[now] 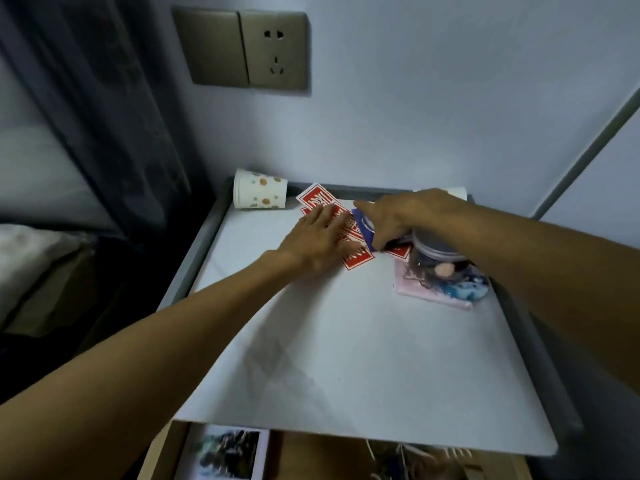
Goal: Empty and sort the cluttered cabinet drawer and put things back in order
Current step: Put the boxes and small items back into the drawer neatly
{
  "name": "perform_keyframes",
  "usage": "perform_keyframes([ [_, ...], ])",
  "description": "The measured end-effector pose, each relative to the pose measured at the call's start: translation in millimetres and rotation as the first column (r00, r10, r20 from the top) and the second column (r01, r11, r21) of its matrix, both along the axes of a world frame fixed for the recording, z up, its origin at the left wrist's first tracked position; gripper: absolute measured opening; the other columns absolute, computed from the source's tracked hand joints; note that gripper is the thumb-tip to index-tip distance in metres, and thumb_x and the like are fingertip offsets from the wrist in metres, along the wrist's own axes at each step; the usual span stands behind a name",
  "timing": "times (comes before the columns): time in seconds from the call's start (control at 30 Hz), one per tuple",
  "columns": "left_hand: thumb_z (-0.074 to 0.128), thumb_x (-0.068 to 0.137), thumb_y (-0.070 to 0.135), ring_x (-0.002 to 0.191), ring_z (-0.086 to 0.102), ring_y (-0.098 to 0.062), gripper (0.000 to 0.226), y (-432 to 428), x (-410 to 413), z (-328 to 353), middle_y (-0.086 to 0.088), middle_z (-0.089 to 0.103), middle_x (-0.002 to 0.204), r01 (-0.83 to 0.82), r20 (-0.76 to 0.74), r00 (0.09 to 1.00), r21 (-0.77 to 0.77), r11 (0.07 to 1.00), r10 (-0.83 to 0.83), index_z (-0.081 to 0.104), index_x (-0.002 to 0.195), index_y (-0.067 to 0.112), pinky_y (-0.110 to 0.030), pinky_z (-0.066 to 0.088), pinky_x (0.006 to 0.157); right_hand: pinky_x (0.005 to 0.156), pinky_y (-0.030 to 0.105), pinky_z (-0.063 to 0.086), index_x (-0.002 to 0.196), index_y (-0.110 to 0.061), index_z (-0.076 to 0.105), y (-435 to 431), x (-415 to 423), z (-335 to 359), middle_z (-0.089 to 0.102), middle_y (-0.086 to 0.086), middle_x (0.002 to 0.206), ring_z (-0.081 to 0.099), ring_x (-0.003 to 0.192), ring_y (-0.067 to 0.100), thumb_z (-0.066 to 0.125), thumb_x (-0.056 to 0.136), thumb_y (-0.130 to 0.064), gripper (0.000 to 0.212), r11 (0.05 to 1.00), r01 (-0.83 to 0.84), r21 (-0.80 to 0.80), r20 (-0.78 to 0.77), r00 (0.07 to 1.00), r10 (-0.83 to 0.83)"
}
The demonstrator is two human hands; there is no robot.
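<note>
The table has a white top with a grey raised rim and fills the centre of the frame.

1. Left hand: reaches in from the lower left. The fingers are straight and together, and the palm lies flat on a spread of red cards in the upper middle of the table. The cards overlap one another, pattern side up.
2. Right hand: reaches in from the right. The fingers are curled and pinch a blue packet just above the cards. The two hands are close together but do not touch.
3. A clear jar with a grey lid stands just below the right hand. It sits on a pink pouch, and a blue patterned item lies on the same pouch. What the jar contains cannot be told.
4. A spotted paper cup lies on its side in the far left corner of the table. A second white cup shows partly behind the right wrist.
5. The drawer is open at the bottom edge of the frame, below the table. It holds a photo on the left and blurred loose items on the right.

A wall socket is at the upper middle. A dark curtain hangs at the left.
</note>
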State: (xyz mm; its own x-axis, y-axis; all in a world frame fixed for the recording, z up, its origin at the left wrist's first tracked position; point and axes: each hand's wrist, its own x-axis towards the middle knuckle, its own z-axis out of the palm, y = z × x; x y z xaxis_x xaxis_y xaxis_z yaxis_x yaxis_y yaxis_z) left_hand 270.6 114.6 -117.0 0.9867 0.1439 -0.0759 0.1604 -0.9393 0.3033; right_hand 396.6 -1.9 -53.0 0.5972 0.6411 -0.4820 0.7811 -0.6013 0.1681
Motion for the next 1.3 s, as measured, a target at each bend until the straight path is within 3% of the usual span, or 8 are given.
perform_keyframes([
  [0.1,0.025,0.097,0.064,0.153,-0.005,-0.028,0.074,1.6,3.8,-7.6,-0.004,0.000,0.167,0.027,-0.051,0.998,0.060,0.998,-0.024,0.008,0.159,0.027,-0.045,0.001,0.122,0.091,0.036,0.047,0.154,-0.029,0.011,1.2,5.8,-2.6,0.043,0.007,0.143,0.049,0.122,0.027,0.078,0.075,-0.041,0.105,0.999,-0.030,-0.034,0.030,0.999,0.032],
  [0.2,0.020,0.101,0.060,0.153,-0.009,-0.026,0.068,0.3,-5.6,-12.8,-0.004,-0.005,0.167,0.050,-0.041,0.998,0.106,0.993,-0.046,0.002,0.159,0.029,-0.043,-0.002,0.122,0.100,0.046,0.045,0.146,-0.027,0.030,2.5,9.9,2.1,0.035,0.006,0.139,0.036,0.130,0.026,0.080,0.069,-0.040,0.093,0.997,-0.070,-0.033,0.077,0.994,0.072],
  [0.43,0.017,0.102,0.057,0.153,-0.005,-0.025,0.062,-11.1,-30.1,-9.9,-0.002,-0.003,0.167,0.036,-0.050,0.998,0.134,0.990,-0.029,0.003,0.158,0.033,-0.046,0.001,0.124,0.074,0.033,0.052,0.116,-0.012,0.059,2.3,0.6,16.4,0.063,0.004,0.116,0.061,0.102,0.022,0.086,0.070,-0.038,0.059,0.998,-0.044,0.034,-0.169,0.984,0.050],
  [0.53,0.019,0.103,0.055,0.153,0.005,-0.026,0.060,-15.5,-45.4,-8.0,-0.003,0.007,0.166,0.019,-0.018,1.000,0.152,0.988,-0.017,0.011,0.158,0.032,-0.046,0.007,0.124,0.064,0.026,0.050,0.109,-0.013,0.060,-2.2,0.2,25.3,0.069,0.003,0.107,0.065,0.090,0.019,0.081,0.077,-0.034,0.044,0.977,0.048,0.209,-0.269,0.963,0.010],
  [0.7,0.023,0.102,0.057,0.147,0.024,-0.029,0.059,-19.2,-73.6,-0.9,-0.005,0.024,0.162,-0.023,-0.003,1.000,0.275,0.961,0.024,0.024,0.154,0.029,-0.047,0.019,0.121,0.077,0.030,0.047,0.111,-0.011,0.062,-4.1,6.2,39.0,0.062,0.004,0.111,0.058,0.096,0.020,0.072,0.088,-0.029,0.031,0.758,0.239,0.606,-0.272,0.958,-0.085],
  [0.87,0.033,0.100,0.059,0.135,0.042,-0.027,0.053,-18.6,-94.7,12.0,-0.004,0.042,0.151,-0.088,0.010,0.996,0.368,0.926,0.091,0.039,0.143,0.028,-0.043,0.026,0.116,0.090,0.036,0.050,0.118,-0.002,0.059,-8.1,5.8,29.8,0.060,0.010,0.110,0.059,0.101,0.026,0.061,0.096,-0.022,0.030,0.535,0.523,0.663,-0.414,0.852,-0.320],
  [1.1,0.035,0.096,0.063,0.151,0.012,-0.024,0.072,-12.5,-50.5,29.7,-0.003,0.016,0.164,0.066,-0.028,0.998,0.047,0.997,-0.065,0.018,0.156,0.027,-0.039,0.010,0.122,0.094,0.039,0.053,0.118,0.005,0.062,1.9,13.3,13.1,0.064,0.018,0.117,0.063,0.106,0.032,0.052,0.093,-0.001,0.027,0.429,0.625,0.652,-0.412,0.767,-0.491],
  [1.3,0.012,0.089,0.071,0.151,-0.017,-0.022,0.078,-10.3,-40.8,-0.7,0.000,-0.013,0.166,0.149,-0.135,0.982,0.107,0.983,-0.134,-0.005,0.157,0.037,-0.042,-0.011,0.120,0.086,0.033,0.051,0.119,-0.002,0.061,1.8,9.0,0.1,0.064,0.015,0.119,0.062,0.104,0.030,0.054,0.096,-0.013,0.027,0.543,0.568,0.618,-0.346,0.817,-0.462],
])
